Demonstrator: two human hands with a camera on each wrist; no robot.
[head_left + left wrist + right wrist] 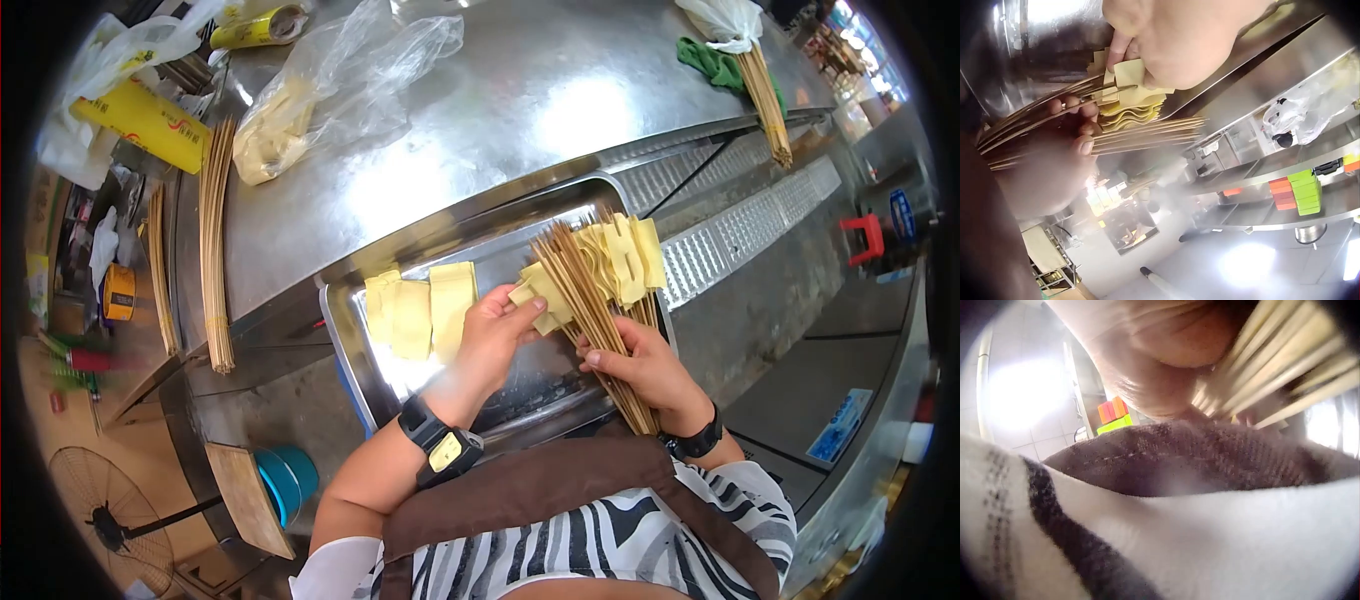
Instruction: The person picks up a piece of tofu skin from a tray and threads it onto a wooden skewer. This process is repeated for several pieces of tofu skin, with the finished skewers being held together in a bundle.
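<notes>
Over a steel tray (345,350), my left hand (487,345) pinches a folded, pale yellow tofu sheet (541,288) between thumb and fingers. My right hand (645,368) grips a thick bundle of thin wooden skewers (572,275), which slants up and left from its palm. In the left wrist view one skewer (1105,95) overlaps the pinched sheet (1130,78), close to the left fingertips. Wavy, threaded tofu sheets (625,262) lie at the tray's right end, just beyond the bundle. Flat stacks of tofu sheets (411,318) rest at its left.
Behind the tray stretches a steel worktop (480,120) with a clear plastic bag (350,75) on it. More skewer bundles lie at the left (215,250) and far right (764,100), near a green cloth (712,65). A fan (110,515) and blue bucket (290,480) stand lower left.
</notes>
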